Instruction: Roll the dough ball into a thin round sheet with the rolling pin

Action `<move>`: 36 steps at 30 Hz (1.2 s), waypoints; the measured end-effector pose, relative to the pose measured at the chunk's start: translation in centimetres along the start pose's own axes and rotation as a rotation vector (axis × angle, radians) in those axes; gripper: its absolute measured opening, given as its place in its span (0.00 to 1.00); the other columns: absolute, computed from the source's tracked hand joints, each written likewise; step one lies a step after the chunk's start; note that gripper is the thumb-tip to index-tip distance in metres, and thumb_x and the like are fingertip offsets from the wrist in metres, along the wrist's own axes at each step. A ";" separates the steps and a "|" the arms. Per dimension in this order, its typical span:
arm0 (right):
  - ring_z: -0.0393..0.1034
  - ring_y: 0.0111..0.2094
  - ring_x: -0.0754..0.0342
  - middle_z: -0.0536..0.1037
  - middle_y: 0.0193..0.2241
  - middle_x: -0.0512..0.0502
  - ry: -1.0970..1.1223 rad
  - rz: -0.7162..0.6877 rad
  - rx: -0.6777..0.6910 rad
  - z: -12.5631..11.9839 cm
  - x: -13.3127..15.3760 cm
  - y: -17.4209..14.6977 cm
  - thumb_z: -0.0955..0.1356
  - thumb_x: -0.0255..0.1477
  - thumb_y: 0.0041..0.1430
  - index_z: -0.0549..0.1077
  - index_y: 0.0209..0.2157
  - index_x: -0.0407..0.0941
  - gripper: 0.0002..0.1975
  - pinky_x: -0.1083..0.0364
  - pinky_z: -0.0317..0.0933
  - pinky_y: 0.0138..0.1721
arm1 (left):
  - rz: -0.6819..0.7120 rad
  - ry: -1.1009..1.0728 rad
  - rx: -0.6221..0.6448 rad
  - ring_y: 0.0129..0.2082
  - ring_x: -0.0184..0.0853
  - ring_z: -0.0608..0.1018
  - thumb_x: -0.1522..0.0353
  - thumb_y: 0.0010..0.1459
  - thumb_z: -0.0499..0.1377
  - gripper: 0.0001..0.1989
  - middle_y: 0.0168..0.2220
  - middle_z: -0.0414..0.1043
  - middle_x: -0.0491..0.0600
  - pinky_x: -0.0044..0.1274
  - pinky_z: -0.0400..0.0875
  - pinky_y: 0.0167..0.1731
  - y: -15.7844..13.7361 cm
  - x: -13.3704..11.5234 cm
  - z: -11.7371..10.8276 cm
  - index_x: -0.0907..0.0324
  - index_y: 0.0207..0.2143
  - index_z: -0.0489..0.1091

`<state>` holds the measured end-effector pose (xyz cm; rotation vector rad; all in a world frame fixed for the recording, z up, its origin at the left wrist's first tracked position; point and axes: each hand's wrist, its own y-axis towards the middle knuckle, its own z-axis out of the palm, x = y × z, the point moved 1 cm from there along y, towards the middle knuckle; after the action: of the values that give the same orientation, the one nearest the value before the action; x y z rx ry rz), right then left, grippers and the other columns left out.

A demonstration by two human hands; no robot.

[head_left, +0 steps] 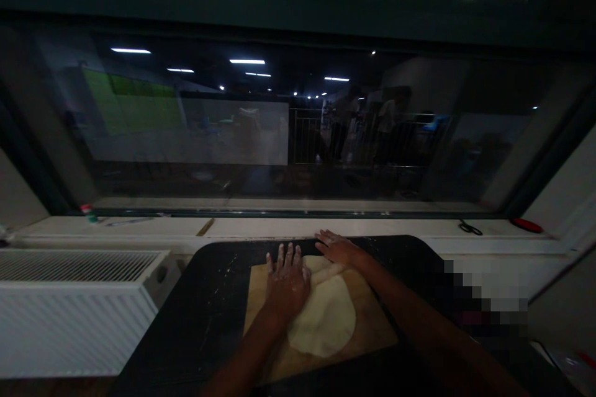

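A flat, rounded sheet of pale dough [326, 319] lies on a wooden board [372, 329]. Across its far part runs a light rolling pin [326, 273], its two ends covered by my hands. My left hand [287, 279] rests palm down at the pin's left end, fingers spread and pointing away from me, whitened with flour. At the other end, my right hand [339, 248] lies palm down with floury fingers stretched out to the left, past the dough's far edge. How firmly either palm presses on the pin cannot be seen.
The board lies on a dark table [218, 298] with flour specks. Behind it, the windowsill [279, 227] carries scissors [469, 227], a red oval object [526, 224], a brownish strip [205, 227] and a small red-topped bottle [88, 213]. A white radiator [74, 322] stands left.
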<state>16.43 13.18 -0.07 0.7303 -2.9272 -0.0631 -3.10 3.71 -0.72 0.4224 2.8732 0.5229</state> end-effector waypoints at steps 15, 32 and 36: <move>0.50 0.68 0.49 0.61 0.66 0.47 -0.172 0.116 -0.359 1.5 4.8 -15.7 0.56 0.34 0.71 0.64 0.63 0.49 0.23 0.43 0.45 0.67 | 0.334 -0.041 -0.196 0.66 0.40 0.62 0.65 0.68 0.47 0.27 0.66 0.60 0.51 0.38 0.61 0.64 -9.5 -2.3 -1.2 0.58 0.68 0.52; 0.48 0.68 0.50 0.57 0.67 0.48 0.098 -0.091 0.119 -0.1 3.7 7.1 0.53 0.44 0.71 0.60 0.65 0.51 0.27 0.44 0.47 0.66 | -0.054 0.080 -0.042 0.65 0.52 0.63 0.64 0.68 0.42 0.25 0.63 0.64 0.59 0.52 0.57 0.61 -2.0 2.7 -0.4 0.62 0.60 0.66; 0.42 0.70 0.46 0.52 0.69 0.42 0.077 -0.001 0.060 0.3 2.2 3.1 0.54 0.43 0.72 0.56 0.67 0.49 0.28 0.38 0.45 0.65 | -0.004 0.026 -0.046 0.65 0.49 0.63 0.66 0.68 0.43 0.24 0.62 0.65 0.59 0.48 0.57 0.63 -2.3 1.4 -0.2 0.64 0.59 0.67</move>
<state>13.07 14.91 0.12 0.7266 -2.8667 0.0523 -5.02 2.07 -1.60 0.4058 2.8795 0.5976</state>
